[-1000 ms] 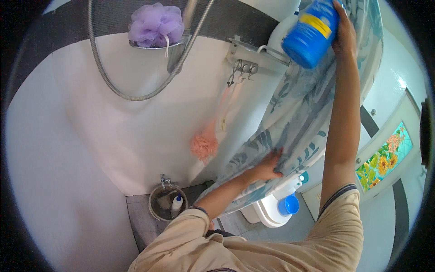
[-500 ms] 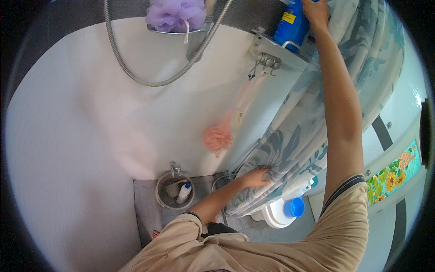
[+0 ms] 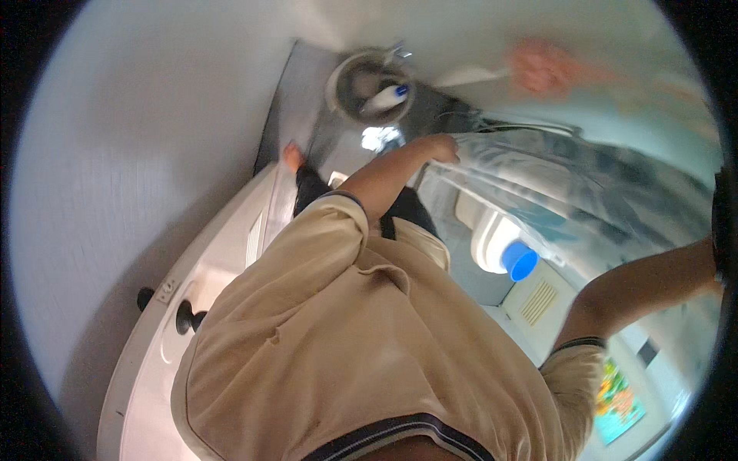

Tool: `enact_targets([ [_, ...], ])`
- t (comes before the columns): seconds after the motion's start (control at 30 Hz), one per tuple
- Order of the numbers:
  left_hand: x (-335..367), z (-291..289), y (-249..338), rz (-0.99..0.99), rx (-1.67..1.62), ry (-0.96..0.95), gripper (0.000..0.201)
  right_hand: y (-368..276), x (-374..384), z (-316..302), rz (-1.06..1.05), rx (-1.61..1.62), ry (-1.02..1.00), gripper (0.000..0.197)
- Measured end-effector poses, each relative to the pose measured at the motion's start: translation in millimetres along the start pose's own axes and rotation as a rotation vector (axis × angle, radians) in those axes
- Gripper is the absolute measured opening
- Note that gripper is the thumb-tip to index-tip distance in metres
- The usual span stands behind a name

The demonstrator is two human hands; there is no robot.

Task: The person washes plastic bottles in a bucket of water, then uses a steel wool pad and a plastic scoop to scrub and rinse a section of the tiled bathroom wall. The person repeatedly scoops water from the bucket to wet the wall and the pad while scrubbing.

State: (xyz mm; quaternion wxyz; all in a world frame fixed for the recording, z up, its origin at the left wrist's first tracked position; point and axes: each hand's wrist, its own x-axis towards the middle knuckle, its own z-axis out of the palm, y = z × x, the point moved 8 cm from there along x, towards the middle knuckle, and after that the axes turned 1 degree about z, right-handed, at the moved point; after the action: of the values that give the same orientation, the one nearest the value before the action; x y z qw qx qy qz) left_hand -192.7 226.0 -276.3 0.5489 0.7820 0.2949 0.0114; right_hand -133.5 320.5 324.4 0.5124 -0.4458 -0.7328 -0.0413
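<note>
My left hand (image 3: 440, 149) is closed on the lower edge of a shower curtain (image 3: 553, 169), white with grey-blue leaf shapes. The curtain stretches from that hand toward the right rim and is smeared by motion. My right forearm (image 3: 653, 284) reaches along the curtain to the right edge, where the hand itself passes out of view. Beyond my left hand, a round bucket (image 3: 336, 88) stands on the floor with a white bottle (image 3: 386, 98) with a blue cap in it.
A blurred coral bath puff (image 3: 542, 69) hangs by the far wall. Below the curtain are a white toilet (image 3: 488, 238) and a blue tub (image 3: 520, 261). At left stands a white door (image 3: 146, 369) with a dark knob (image 3: 186, 316). Grey tiles (image 3: 296, 100) cover the floor.
The view has tipped down and turned, so the shelf, blue bottle and hose are gone from it. My right hand has left the picture at the right; my left still grips the curtain.
</note>
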Motion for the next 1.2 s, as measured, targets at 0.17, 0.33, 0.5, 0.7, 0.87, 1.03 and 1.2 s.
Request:
enact_targets([
  [0.17, -79, 10, -190, -0.306, -0.053, 0.307, 0.030, 123, -412, 277, 1.190, 0.404, -0.803, 0.033],
  [0.33, -105, -14, -328, -0.575, -0.501, 0.732, 0.030, 238, -664, 447, 0.809, -0.201, -1.066, 0.051],
  [0.5, -58, -37, -399, -0.595, -0.558, 0.910, 0.044, 330, -732, 520, 1.009, -0.277, -0.554, 0.092],
  [0.7, 14, -49, -420, -0.427, -0.742, 0.860, 0.050, 332, -719, 527, 1.078, -0.070, -0.515, 0.088],
  [0.87, -4, -20, -418, -0.403, -1.146, 1.021, 0.044, 295, -711, 513, 1.322, 0.633, -0.617, 0.063],
  [1.03, -57, -26, -440, -0.339, -0.782, 1.128, 0.038, 320, -732, 518, 1.924, 0.487, -0.377, 0.051],
  [1.2, -20, 14, -451, -0.624, -1.548, 0.703, 0.037, 357, -713, 561, 1.853, 0.701, 0.076, 0.040],
])
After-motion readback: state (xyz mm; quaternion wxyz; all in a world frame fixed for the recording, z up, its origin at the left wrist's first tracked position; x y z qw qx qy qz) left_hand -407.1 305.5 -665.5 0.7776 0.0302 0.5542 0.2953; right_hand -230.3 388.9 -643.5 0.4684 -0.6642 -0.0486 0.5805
